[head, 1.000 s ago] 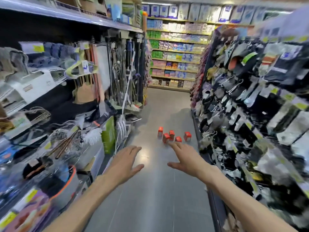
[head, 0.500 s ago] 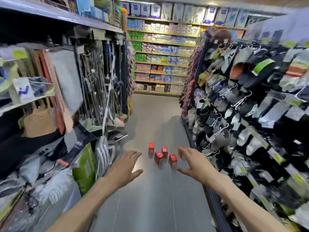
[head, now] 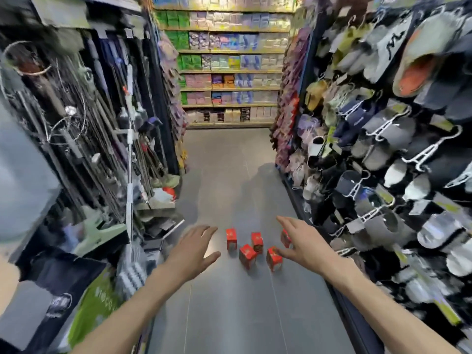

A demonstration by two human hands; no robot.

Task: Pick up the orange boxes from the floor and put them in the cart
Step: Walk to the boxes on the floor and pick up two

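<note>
Several small orange boxes stand in a loose cluster on the grey aisle floor: one at the left, one behind the middle, one at the front, one at the front right, and one partly hidden behind my right hand. My left hand is stretched out with fingers apart, left of the cluster and holding nothing. My right hand is also spread and empty, over the right edge of the cluster. No cart is in view.
A rack of hanging slippers lines the right side of the aisle. Mops, poles and cleaning goods crowd the left side. Shelves of packaged goods close the far end. The grey floor runs between the racks.
The view has moved forward down the aisle, so the boxes are nearer and lower in the frame. Both hands stay spread and empty, now flanking the cluster.
</note>
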